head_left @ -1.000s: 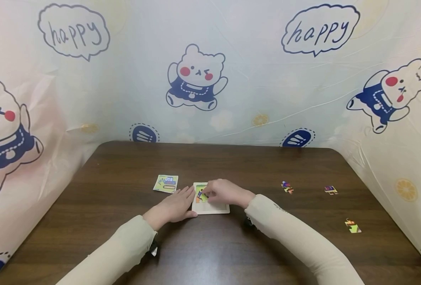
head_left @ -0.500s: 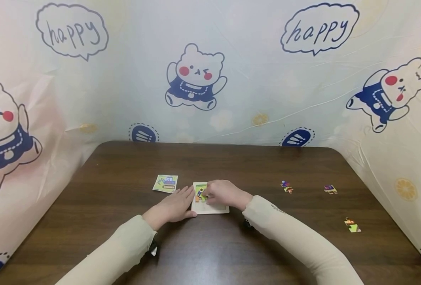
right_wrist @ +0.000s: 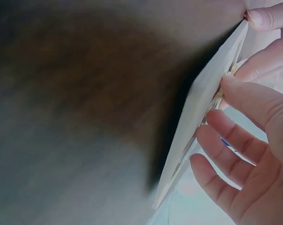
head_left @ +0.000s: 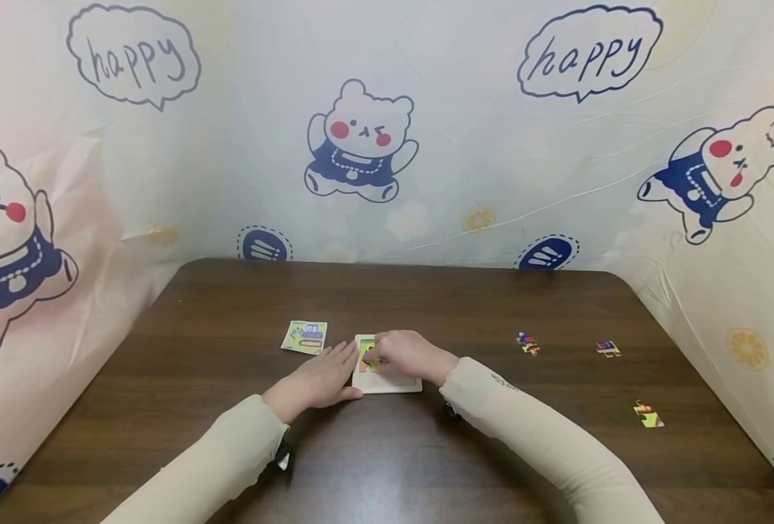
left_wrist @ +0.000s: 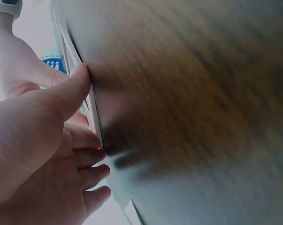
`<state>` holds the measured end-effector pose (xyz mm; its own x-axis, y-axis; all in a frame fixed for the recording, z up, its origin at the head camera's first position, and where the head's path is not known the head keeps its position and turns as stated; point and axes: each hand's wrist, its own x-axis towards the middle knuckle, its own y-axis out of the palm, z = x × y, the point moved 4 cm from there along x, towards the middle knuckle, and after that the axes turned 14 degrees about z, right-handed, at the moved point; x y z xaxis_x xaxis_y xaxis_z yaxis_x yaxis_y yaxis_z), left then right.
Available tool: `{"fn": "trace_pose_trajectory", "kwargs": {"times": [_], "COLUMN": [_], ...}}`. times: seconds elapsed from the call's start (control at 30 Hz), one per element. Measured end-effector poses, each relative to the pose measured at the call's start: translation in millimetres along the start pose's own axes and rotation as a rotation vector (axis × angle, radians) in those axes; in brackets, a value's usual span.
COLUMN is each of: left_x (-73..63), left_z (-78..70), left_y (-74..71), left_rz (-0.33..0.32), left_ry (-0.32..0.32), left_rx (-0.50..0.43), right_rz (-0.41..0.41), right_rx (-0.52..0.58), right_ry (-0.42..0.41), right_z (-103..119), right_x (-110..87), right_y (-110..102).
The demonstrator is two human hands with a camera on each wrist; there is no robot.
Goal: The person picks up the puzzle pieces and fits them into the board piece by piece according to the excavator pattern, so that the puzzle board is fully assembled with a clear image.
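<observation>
A small white puzzle tray [head_left: 400, 389] lies on the table in the head view, with green and orange puzzle pieces [head_left: 364, 362] in its left part. My left hand [head_left: 321, 380] rests flat along the tray's left side, fingers extended and thumb at the near corner. Over the tray, my right hand [head_left: 413, 356] reaches down with its fingertips on the pieces; it covers the tray's upper right part. In the right wrist view, the thumb [right_wrist: 244, 96] and bent fingers touch down at the tray's surface. The left wrist view shows the left thumb [left_wrist: 75, 91] against the tray's edge.
A picture card [head_left: 305, 337] of a blue digger lies beyond the left hand. Loose puzzle pieces lie to the right: a purple and red cluster [head_left: 527, 343], a purple one [head_left: 608, 349] and a green one [head_left: 649, 415]. A printed curtain [head_left: 452, 160] surrounds the brown table [head_left: 387, 466].
My right hand has shifted slightly left over the tray, its fingertips now covering more of the pieces there. My left hand, the card and the loose pieces stay where they were.
</observation>
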<state>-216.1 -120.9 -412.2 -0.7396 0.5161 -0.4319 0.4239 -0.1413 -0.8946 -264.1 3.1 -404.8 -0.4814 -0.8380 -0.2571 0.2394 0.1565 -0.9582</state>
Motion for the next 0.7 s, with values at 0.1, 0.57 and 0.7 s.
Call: {"fn": "trace_pose_trajectory", "kwargs": {"times": [0.1, 0.57, 0.7], "left_x": [0.2, 1.6, 1.6], "left_z": [0.6, 0.8, 0.7], "left_y": [0.4, 0.9, 0.7], "left_rz": [0.004, 0.002, 0.005], "left_ry": [-0.005, -0.004, -0.003], "left_rx": [0.004, 0.005, 0.009], "right_rz": [0.005, 0.001, -0.019], "right_rx": [-0.004, 0.047, 0.062], "right_ry": [-0.007, 0.018, 0.031], "right_z": [0.5, -1.4, -1.7], "right_x": [0.7, 0.9, -0.1], "right_y": [-0.8, 2.7, 3.3]}}
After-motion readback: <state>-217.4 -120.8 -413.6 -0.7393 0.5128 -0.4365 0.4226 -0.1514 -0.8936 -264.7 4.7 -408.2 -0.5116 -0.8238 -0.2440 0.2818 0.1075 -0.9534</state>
